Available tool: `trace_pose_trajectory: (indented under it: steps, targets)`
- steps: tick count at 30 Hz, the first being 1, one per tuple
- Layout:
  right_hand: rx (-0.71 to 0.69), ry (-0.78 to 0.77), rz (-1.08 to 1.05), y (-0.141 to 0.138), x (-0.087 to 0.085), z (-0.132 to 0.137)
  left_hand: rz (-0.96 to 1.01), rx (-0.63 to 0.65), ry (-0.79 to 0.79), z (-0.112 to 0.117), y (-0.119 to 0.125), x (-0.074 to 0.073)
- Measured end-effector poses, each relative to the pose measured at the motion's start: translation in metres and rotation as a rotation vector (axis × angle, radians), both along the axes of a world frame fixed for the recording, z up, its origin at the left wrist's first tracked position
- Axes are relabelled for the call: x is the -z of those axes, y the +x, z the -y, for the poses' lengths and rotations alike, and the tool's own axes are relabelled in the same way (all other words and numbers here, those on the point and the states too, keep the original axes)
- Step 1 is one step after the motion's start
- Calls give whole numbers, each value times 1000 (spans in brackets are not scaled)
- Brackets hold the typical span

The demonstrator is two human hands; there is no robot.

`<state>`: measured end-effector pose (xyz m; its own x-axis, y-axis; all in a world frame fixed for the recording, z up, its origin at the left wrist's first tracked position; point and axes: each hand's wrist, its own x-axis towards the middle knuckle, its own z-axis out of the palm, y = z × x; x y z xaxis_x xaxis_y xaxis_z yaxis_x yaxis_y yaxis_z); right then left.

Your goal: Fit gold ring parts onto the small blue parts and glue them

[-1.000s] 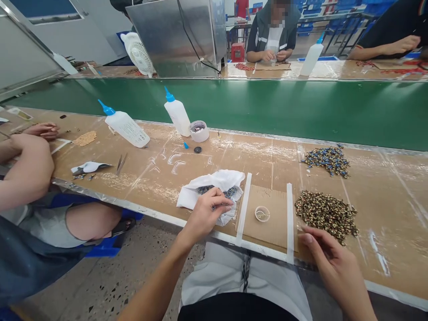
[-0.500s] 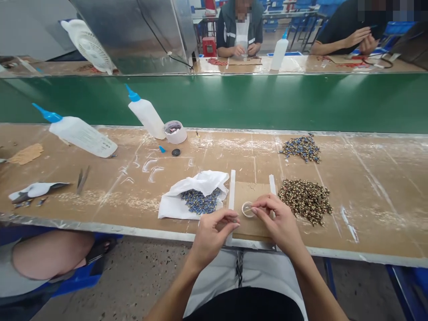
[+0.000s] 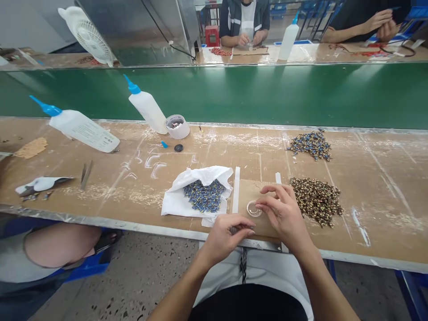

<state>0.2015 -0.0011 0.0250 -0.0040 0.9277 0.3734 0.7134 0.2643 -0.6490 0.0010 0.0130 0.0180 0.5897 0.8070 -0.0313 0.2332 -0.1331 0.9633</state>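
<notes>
My left hand (image 3: pixel 224 234) hovers at the near edge of the bench, fingers pinched on a small dark part. My right hand (image 3: pixel 283 213) rests on a small cardboard pad (image 3: pixel 248 196), thumb and forefinger pinched beside a small clear round cap (image 3: pixel 253 208); what they hold is too small to make out. A white bag (image 3: pixel 182 200) with a heap of small blue parts (image 3: pixel 204 196) lies left of the pad. A pile of brown-and-white parts (image 3: pixel 316 199) lies right of my right hand. Another pile of blue parts (image 3: pixel 310 144) sits farther back.
Two white squeeze bottles with blue nozzles (image 3: pixel 80 128) (image 3: pixel 147 107), a tape roll (image 3: pixel 177 126), tweezers (image 3: pixel 85 172) and a torn packet (image 3: pixel 42 183) lie on the left. A green conveyor belt (image 3: pixel 267 96) runs behind. A neighbour's knee (image 3: pixel 56 243) is at the lower left; two people work across the belt.
My left hand left the white bag and came to the near edge with a part. My right hand moved from beside the brown pile to the clear cap. The view swung right.
</notes>
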Motion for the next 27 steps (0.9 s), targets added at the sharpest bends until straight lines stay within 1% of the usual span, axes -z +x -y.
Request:
trace_pose_trajectory:
  steps: [3, 5, 7, 9, 12, 15, 17, 23, 27]
  targets:
    - [-53, -96, -91, 4, 2, 2, -47, 14, 12, 0, 0, 0]
    - [-39, -154, -217, 3, 7, 6, -81, 16, 24, 1, 0, 1]
    - [34, -154, -386, 1, 11, 11, -101, 9, 38, 2, 1, 1]
    - [132, -121, -556, -2, 16, 18, -106, 4, 65, 3, 2, 1]
    - [271, -98, -715, -8, 22, 33, -104, 21, 153, 3, 5, 1]
    - [369, -81, -750, -13, 29, 47, -90, 43, 229, 4, 8, 2]
    - [390, -61, -730, -14, 31, 53, -96, 43, 251, 5, 9, 3]
    - [269, -116, -630, -12, 32, 55, -112, 28, 280, 6, 12, 6]
    - [238, -111, -615, -11, 31, 56, -134, 20, 284, 7, 15, 5]
